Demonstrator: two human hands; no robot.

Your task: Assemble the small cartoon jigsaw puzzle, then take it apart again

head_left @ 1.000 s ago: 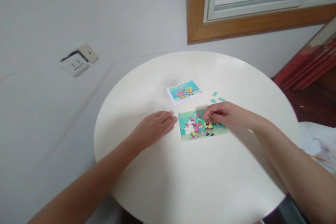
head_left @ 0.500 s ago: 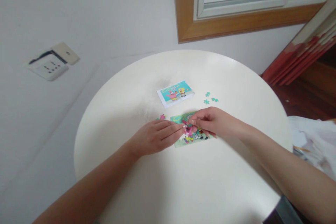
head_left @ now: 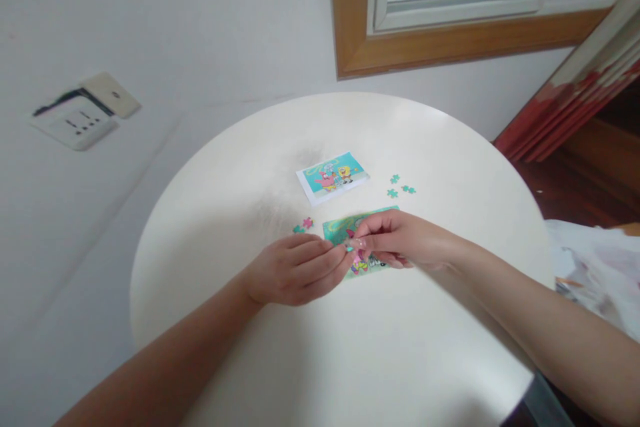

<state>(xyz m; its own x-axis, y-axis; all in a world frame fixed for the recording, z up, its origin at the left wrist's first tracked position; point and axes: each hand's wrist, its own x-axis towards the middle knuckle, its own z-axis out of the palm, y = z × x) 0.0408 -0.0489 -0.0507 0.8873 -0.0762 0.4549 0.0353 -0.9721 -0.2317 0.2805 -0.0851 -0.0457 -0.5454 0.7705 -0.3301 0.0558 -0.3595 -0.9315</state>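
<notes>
A partly covered jigsaw puzzle [head_left: 336,230] with cartoon figures lies on the table beneath my hands. Above its middle, a small teal puzzle piece [head_left: 349,248] shows between my fingertips. My left hand [head_left: 297,270] reaches in from the left, closed in a pinch at the piece. From the right, my right hand [head_left: 407,238] meets it, thumb and forefinger pinched on the same piece. My fingers hide the middle and right of the puzzle. Beside my left hand lie a pink puzzle piece [head_left: 307,222] and a teal puzzle piece [head_left: 299,229].
Behind the puzzle lies a reference picture card [head_left: 313,195] with the same cartoon scene. Teal loose pieces [head_left: 393,193] sit to its right. All this rests on a round white table [head_left: 240,213] against a wall with a socket [head_left: 80,121] and a window frame [head_left: 450,43].
My fingertips have come together over the puzzle, and a teal piece now shows between them. My right hand has shifted slightly left. The camera view has moved a little.
</notes>
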